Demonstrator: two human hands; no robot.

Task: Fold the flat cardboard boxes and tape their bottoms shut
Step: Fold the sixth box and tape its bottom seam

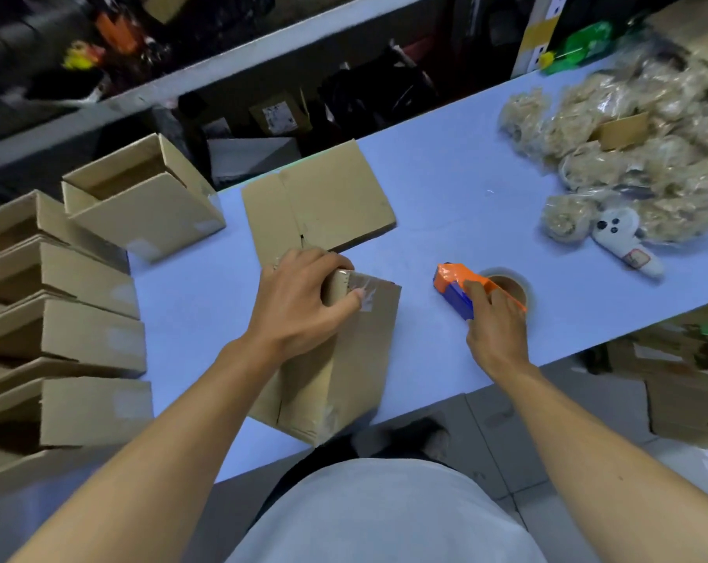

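While the head view looks down over a pale blue table (445,188), both bare hands work near its front edge.

Left hand (299,302): it grasps the far end of a folded box (344,359). The fingers curl over the far top edge and the thumb presses a strip of clear tape (362,288) against the side facing right. The box lies directly under this hand and runs back toward the person, with its near end at the table's front edge. More clear tape shows along its near corner.

Right hand (494,319): it grasps a tape dispenser (462,290) with an orange top and a blue body. The forefinger lies along the orange part. The roll of tape (510,284) sits just beyond the knuckles. The dispenser rests on the table, apart from the box, to the right of the left hand.

Beyond the left hand, a flat box (320,205) lies on the table, touching or nearly touching the held box's far end; which cannot be told. To the left of the left hand, a row of finished boxes (60,319) stands with their open sides facing away from the person and tape patches on their near faces.

Far beyond the right hand, a heap of plush toys in clear bags (628,156) covers the table's right end. A white plush toy (624,241) lies at its near edge.
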